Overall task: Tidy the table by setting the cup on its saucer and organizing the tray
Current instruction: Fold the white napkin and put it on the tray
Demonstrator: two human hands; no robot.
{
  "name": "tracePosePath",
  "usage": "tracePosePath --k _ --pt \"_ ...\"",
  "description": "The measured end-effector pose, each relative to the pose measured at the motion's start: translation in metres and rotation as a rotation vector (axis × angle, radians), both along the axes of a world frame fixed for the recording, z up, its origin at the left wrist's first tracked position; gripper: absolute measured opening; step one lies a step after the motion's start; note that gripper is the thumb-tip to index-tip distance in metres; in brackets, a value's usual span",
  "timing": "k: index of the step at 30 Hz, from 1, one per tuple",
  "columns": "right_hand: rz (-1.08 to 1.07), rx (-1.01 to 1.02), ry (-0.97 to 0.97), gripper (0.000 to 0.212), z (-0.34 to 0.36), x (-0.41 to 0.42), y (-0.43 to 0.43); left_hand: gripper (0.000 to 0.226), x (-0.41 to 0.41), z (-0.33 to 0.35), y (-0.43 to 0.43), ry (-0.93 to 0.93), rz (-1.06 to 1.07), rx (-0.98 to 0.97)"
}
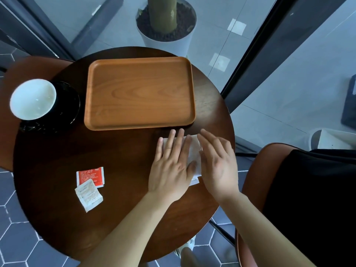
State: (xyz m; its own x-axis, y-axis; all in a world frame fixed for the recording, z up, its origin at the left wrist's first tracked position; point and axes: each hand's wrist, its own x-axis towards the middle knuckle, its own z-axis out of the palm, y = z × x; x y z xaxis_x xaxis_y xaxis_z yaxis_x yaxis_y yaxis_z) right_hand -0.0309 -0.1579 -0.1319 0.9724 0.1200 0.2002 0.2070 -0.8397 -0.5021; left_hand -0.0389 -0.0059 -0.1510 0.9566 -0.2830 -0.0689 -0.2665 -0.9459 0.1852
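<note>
A white cup point(32, 99) stands on a black saucer point(71, 105) at the table's left edge. The wooden tray point(139, 93) lies bare at the back middle of the round dark table point(115, 218). Just in front of the tray's right corner, a white napkin point(194, 153) lies flat. My left hand point(171, 166) presses on it with fingers spread. My right hand point(217, 162) rests flat on the napkin's right part. Most of the napkin is hidden under both hands.
A red sachet point(92, 175) and a crumpled white receipt point(88, 197) lie at the front left of the table. A brown chair with a black cloth point(308, 199) stands to the right. A white plant pot point(165, 33) stands behind the table, beside glass panels.
</note>
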Motion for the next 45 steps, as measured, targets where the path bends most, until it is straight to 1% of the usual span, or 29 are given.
tracePosePath --k 2,6,11,16,21,25,28,31,33,35,36,38,40,43,45 --pt "0.071 -0.121 -0.013 0.043 -0.007 -0.010 -0.008 0.065 -0.001 -0.004 -0.001 -0.014 0.005 0.006" --pt "0.119 -0.215 0.066 0.047 -0.021 -0.014 -0.020 0.067 -0.001 -0.010 0.000 -0.028 -0.010 0.019" --pt "0.177 -0.325 0.094 0.048 -0.021 -0.010 -0.027 0.068 -0.002 -0.010 0.001 -0.011 -0.021 0.014" --pt "0.194 -0.384 0.114 0.050 -0.020 -0.008 -0.030 0.069 0.001 -0.008 -0.002 0.004 -0.012 0.021" --pt "0.241 -0.413 0.083 0.054 -0.021 -0.007 -0.029 0.069 -0.001 -0.005 0.000 0.016 -0.012 0.013" --pt "0.254 -0.416 0.119 0.053 -0.024 -0.002 -0.031 0.068 0.000 -0.011 0.000 0.007 -0.004 -0.001" --pt "0.266 -0.443 0.143 0.054 -0.019 -0.003 -0.030 0.067 0.001 -0.004 -0.001 0.045 -0.005 -0.007" --pt "0.275 -0.430 0.150 0.053 -0.010 -0.002 -0.028 0.067 0.000 0.008 0.002 0.062 -0.009 -0.058" --pt "0.261 -0.388 0.143 0.050 -0.005 0.000 -0.025 0.069 -0.006 0.017 0.006 0.049 0.085 -0.204" --pt "0.248 -0.310 0.142 0.048 -0.003 0.001 -0.022 0.069 -0.016 0.027 0.008 0.026 0.325 -0.366" --pt "0.239 -0.265 0.140 0.048 -0.002 0.002 -0.020 0.067 -0.020 0.032 0.009 0.019 0.456 -0.403" --pt "0.207 -0.181 0.145 0.048 -0.002 0.003 -0.017 0.063 -0.023 0.039 0.011 0.087 0.643 -0.481" --pt "0.189 -0.123 0.136 0.049 -0.002 0.002 -0.011 0.059 -0.019 0.044 0.013 0.191 0.738 -0.574" --pt "0.246 -0.100 0.138 0.050 -0.006 -0.003 -0.005 0.057 -0.008 0.045 0.012 0.243 0.767 -0.562" --pt "0.256 -0.091 0.158 0.046 -0.006 -0.004 -0.005 0.051 -0.003 0.046 0.010 0.260 0.796 -0.573"
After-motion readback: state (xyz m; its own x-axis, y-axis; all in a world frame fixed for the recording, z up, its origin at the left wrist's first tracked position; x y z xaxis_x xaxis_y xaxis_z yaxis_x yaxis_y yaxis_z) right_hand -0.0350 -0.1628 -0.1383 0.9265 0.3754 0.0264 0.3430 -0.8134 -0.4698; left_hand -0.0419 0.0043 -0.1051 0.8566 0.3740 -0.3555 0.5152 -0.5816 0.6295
